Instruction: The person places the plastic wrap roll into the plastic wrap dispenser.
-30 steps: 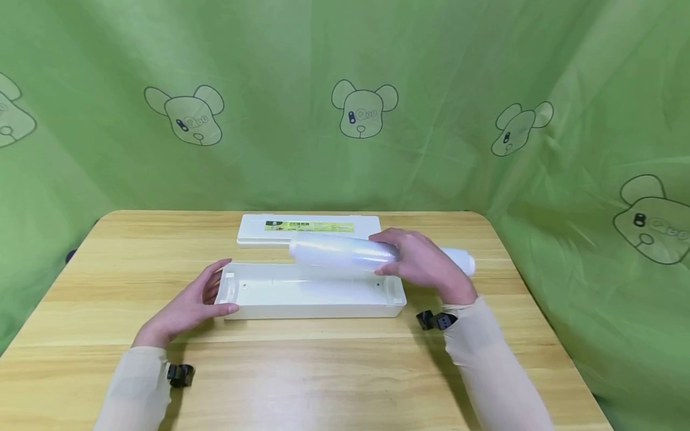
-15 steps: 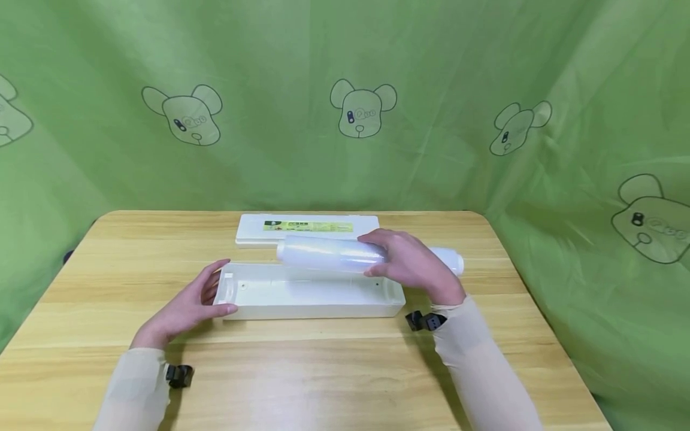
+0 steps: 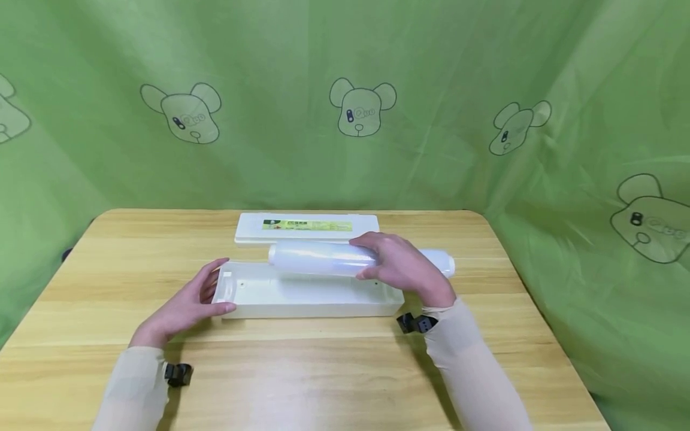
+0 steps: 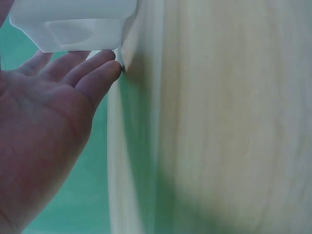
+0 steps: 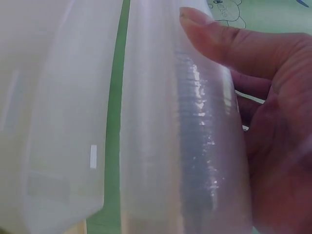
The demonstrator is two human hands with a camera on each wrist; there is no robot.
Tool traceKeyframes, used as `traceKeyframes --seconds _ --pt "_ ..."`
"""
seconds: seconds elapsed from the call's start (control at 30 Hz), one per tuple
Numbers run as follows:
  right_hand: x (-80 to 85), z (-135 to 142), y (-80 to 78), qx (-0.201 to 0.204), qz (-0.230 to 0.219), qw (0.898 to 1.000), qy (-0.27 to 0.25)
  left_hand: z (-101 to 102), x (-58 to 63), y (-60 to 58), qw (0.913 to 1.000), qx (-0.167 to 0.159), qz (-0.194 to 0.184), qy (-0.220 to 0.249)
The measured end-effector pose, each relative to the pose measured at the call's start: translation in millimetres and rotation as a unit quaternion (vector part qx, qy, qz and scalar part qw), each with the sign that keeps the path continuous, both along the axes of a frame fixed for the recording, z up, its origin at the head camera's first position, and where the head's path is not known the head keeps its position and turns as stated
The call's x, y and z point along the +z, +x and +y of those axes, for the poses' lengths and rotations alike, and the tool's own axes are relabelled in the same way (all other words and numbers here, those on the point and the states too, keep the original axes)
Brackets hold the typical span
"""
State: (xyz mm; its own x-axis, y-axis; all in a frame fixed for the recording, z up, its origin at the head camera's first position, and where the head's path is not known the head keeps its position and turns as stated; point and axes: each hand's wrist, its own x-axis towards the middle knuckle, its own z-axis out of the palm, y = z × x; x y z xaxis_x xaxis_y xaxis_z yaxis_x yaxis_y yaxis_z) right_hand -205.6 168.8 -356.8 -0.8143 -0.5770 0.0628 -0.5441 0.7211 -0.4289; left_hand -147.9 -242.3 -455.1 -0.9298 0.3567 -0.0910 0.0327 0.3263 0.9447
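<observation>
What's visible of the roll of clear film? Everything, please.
The roll of clear film is a long, whitish, translucent cylinder, plastic-looking and glossy, with paler ends. It runs left to right, slightly slanted in the head view. The person's right grip holds it right of its middle, hiding that part. In the head view it overlaps the rear edge of the white box and extends past the box's right end; the right wrist view shows a gap between them.

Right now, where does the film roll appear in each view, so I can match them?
Head: the film roll is near centre, just below mid-height, in the right hand.
Left wrist: not in it.
Right wrist: top to bottom through the middle.
Shared landmark: the green curtain.
</observation>
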Motion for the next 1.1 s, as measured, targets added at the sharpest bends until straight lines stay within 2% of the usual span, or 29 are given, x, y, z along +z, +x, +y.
traceKeyframes --seconds 0.37,1.1 --pt "1.2 -8 3.8 0.005 -0.025 1.000 0.003 0 -0.6 -1.0 1.0000 -0.005 -0.001 0.005" --pt "-6.4 -27 7.9 0.029 -0.022 0.999 -0.003 0 0.7 -0.9 1.0000 0.001 -0.002 -0.001"
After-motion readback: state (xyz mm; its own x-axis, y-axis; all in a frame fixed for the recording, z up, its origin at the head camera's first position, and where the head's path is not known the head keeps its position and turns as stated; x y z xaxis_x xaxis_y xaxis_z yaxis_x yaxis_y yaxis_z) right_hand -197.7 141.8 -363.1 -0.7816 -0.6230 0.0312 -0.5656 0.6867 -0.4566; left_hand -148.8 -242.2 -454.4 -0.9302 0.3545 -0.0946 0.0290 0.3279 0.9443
